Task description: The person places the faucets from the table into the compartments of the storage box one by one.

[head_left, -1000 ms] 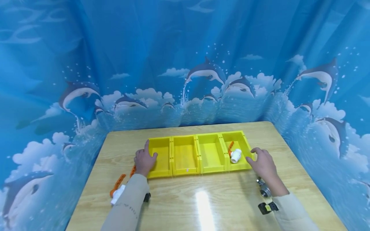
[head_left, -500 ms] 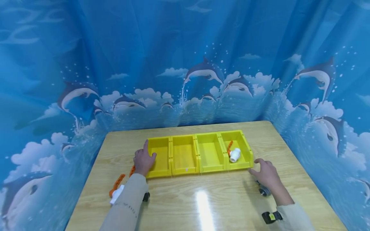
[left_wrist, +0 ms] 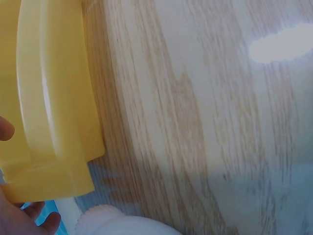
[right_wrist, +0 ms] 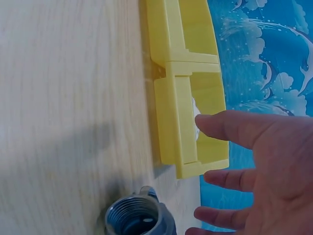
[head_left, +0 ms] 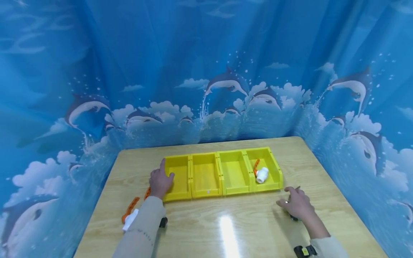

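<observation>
A row of joined yellow bins (head_left: 206, 195) stands on the table. My left hand (head_left: 160, 183) rests at the row's left end; its straight index finger lies along the end wall and its thumb spreads over the inside. In the left wrist view, fingertips (left_wrist: 49, 224) show outside the bin's corner. My right hand (head_left: 297, 205) hovers over a metal threaded fitting (right_wrist: 167, 223), thumb and fingers spread with nothing between them. In the head view the hand hides most of that fitting. A white plastic ball valve (head_left: 262, 175) with an orange lever lies in the rightmost bin.
Beside my left forearm lies another white valve with an orange handle (head_left: 130, 206), partly covered by the sleeve. A second orange handle (head_left: 147, 192) shows beside the left wrist. A blue dolphin-print curtain (head_left: 200, 71) stands behind and on both sides of the wooden table (head_left: 251, 222).
My right hand has drawn away from the right end of the bins, toward the table's front, and now hovers over the metal fitting. The left hand has stayed at the left end.
</observation>
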`<action>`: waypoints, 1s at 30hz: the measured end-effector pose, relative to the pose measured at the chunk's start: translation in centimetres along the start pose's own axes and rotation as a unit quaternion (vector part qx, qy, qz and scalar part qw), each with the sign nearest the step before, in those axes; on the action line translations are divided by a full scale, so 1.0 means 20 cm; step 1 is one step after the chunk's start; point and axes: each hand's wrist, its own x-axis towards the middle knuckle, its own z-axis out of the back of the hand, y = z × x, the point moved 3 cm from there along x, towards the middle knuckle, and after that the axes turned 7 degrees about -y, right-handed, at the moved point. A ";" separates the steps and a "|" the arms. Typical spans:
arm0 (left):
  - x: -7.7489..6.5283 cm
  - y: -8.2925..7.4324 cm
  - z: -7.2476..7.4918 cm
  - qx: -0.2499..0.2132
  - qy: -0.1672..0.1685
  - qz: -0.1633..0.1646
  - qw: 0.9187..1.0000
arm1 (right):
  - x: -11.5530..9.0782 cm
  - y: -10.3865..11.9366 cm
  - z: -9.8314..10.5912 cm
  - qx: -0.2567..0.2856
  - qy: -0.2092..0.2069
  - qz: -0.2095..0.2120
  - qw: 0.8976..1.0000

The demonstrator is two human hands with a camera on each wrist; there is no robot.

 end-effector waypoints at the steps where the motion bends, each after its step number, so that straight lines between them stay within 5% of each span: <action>1: 0.00 0.00 0.00 -0.003 0.000 0.000 1.000 | 0.00 -0.01 0.00 -0.001 0.002 -0.004 1.000; 30: -0.01 0.00 0.01 -0.016 -0.003 0.017 1.000 | -0.01 -0.12 -0.09 -0.006 0.045 -0.042 0.998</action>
